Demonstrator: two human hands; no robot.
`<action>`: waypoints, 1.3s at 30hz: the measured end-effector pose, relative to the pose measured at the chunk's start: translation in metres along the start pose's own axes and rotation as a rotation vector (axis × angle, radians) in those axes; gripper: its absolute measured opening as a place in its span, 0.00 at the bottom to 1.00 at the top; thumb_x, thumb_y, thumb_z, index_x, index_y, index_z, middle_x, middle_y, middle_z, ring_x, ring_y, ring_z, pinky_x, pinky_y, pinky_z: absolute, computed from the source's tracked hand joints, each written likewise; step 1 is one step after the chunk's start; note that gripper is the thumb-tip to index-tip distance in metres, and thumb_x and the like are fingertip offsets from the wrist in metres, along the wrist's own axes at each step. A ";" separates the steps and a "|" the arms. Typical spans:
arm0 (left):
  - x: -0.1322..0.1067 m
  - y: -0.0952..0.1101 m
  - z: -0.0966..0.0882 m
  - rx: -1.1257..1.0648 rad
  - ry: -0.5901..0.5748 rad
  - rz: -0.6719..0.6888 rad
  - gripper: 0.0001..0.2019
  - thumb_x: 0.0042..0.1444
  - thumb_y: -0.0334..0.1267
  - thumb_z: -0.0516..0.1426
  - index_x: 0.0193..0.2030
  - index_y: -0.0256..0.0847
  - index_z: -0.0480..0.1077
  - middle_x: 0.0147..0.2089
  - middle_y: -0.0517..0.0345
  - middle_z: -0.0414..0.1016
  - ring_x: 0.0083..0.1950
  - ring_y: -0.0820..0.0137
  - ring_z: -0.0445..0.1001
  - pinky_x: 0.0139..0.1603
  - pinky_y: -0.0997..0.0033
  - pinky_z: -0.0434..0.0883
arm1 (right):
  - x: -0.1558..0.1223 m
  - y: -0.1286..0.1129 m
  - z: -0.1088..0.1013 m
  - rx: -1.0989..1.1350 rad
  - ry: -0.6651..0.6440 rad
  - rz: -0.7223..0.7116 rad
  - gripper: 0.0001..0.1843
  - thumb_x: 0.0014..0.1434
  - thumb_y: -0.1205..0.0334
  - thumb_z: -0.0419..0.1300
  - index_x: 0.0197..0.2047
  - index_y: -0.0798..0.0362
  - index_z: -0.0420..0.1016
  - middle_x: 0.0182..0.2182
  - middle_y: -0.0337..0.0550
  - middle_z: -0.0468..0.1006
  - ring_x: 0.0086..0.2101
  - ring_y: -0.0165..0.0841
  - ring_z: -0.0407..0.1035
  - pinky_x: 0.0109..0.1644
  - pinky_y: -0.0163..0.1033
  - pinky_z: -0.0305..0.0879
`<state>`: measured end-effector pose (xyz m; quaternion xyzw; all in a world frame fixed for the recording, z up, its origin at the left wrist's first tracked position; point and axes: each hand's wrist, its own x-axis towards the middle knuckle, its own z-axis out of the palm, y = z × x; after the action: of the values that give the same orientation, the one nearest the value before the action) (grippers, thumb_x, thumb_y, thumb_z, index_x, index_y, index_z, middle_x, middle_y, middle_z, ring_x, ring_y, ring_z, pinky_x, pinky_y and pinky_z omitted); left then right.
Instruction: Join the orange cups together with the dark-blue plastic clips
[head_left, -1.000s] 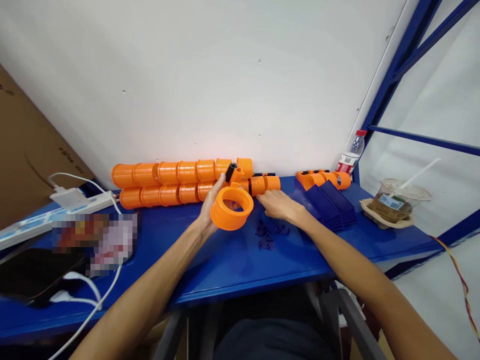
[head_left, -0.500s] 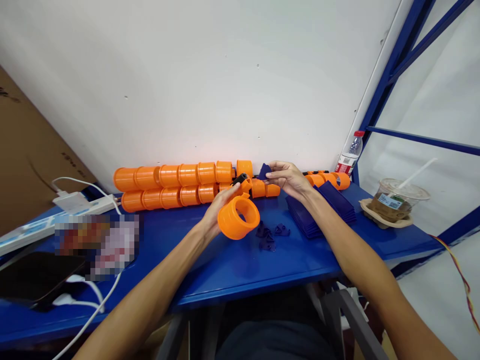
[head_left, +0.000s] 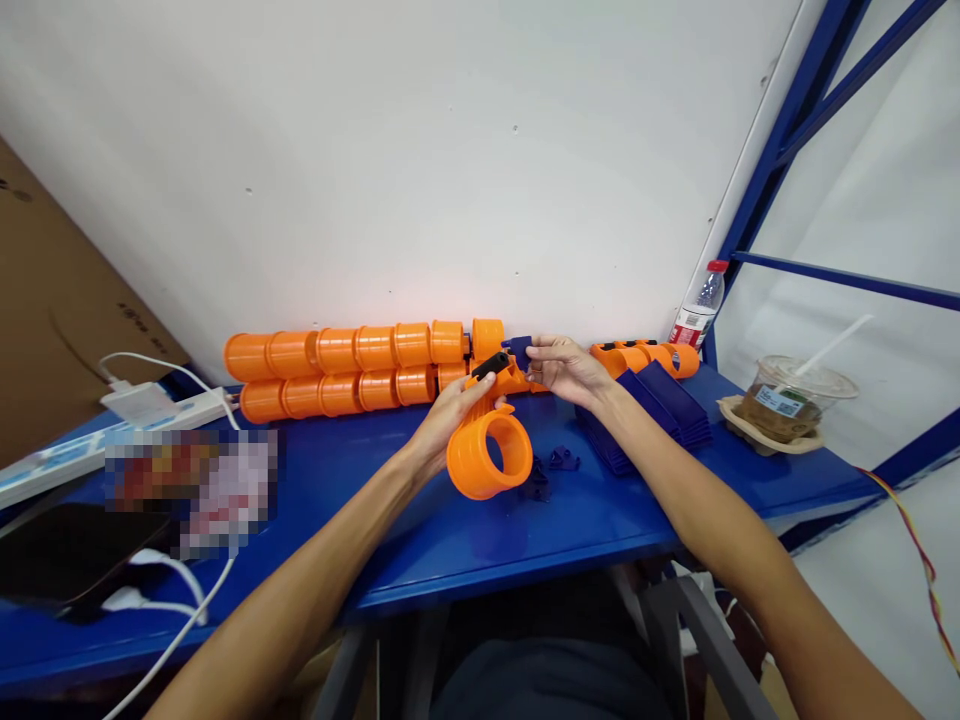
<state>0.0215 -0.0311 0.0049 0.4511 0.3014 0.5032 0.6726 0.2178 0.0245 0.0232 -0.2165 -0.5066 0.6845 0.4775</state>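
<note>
My left hand (head_left: 448,420) is closed around the handle of an orange plastic piece (head_left: 487,458), which has a wide open ring at its lower end and a black strip along its top. Between the thumb and fingers of my right hand (head_left: 566,368) is a small dark blue plastic part (head_left: 519,350), held close to the top end of the orange piece; whether the two touch I cannot tell. Several loose dark blue parts (head_left: 564,459) lie on the blue table (head_left: 420,545) below my hands, partly hidden by the orange ring.
Two rows of orange cylinders (head_left: 337,350) lie along the wall. Dark blue flat plates (head_left: 667,395) are stacked at right, near a bottle (head_left: 697,308) and a lidded drink cup (head_left: 787,395) with a straw. A power strip (head_left: 172,412), cables and a phone (head_left: 79,550) occupy the left.
My right hand has moved left, bringing the dark blue part nearer the orange piece. The orange piece has shifted slightly right and down, and its ring has turned.
</note>
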 end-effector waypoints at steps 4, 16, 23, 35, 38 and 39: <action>0.001 -0.002 0.000 -0.003 0.011 -0.008 0.22 0.46 0.47 0.74 0.37 0.35 0.72 0.28 0.57 0.76 0.28 0.72 0.76 0.27 0.77 0.72 | -0.001 0.005 0.005 -0.030 0.010 0.025 0.14 0.41 0.66 0.78 0.29 0.56 0.78 0.25 0.36 0.80 0.24 0.25 0.71 0.33 0.32 0.68; 0.004 -0.006 -0.002 0.013 -0.014 -0.010 0.25 0.42 0.51 0.75 0.36 0.36 0.71 0.27 0.58 0.75 0.27 0.73 0.74 0.29 0.76 0.71 | -0.004 0.002 0.005 -0.198 0.015 0.014 0.18 0.39 0.59 0.80 0.30 0.56 0.79 0.25 0.35 0.78 0.23 0.22 0.67 0.30 0.30 0.63; 0.002 -0.007 -0.002 0.061 -0.049 -0.015 0.27 0.43 0.53 0.74 0.38 0.35 0.72 0.28 0.56 0.76 0.27 0.72 0.74 0.27 0.74 0.70 | -0.003 -0.002 0.000 -0.359 -0.054 -0.036 0.18 0.43 0.55 0.78 0.31 0.55 0.77 0.22 0.32 0.73 0.22 0.24 0.64 0.29 0.32 0.65; 0.009 -0.020 -0.012 0.265 -0.071 0.299 0.27 0.58 0.58 0.64 0.54 0.40 0.69 0.28 0.60 0.77 0.30 0.69 0.76 0.36 0.68 0.74 | -0.003 0.005 0.005 -0.413 -0.065 -0.134 0.22 0.47 0.49 0.77 0.36 0.52 0.75 0.28 0.34 0.74 0.26 0.26 0.67 0.27 0.31 0.66; 0.007 -0.017 -0.010 0.335 -0.085 0.386 0.32 0.60 0.59 0.62 0.64 0.40 0.66 0.27 0.63 0.75 0.30 0.69 0.76 0.40 0.66 0.75 | -0.003 0.007 0.005 -0.378 -0.101 -0.107 0.24 0.47 0.46 0.77 0.39 0.53 0.77 0.35 0.39 0.78 0.34 0.29 0.72 0.32 0.31 0.70; 0.005 -0.016 -0.009 0.347 -0.086 0.395 0.34 0.60 0.59 0.62 0.66 0.41 0.64 0.27 0.63 0.75 0.30 0.69 0.76 0.41 0.66 0.75 | -0.003 0.009 0.006 -0.364 -0.130 -0.092 0.25 0.48 0.44 0.77 0.40 0.53 0.78 0.38 0.41 0.79 0.37 0.30 0.73 0.35 0.32 0.71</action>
<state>0.0221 -0.0249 -0.0127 0.6307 0.2603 0.5459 0.4863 0.2111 0.0189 0.0170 -0.2311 -0.6612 0.5716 0.4273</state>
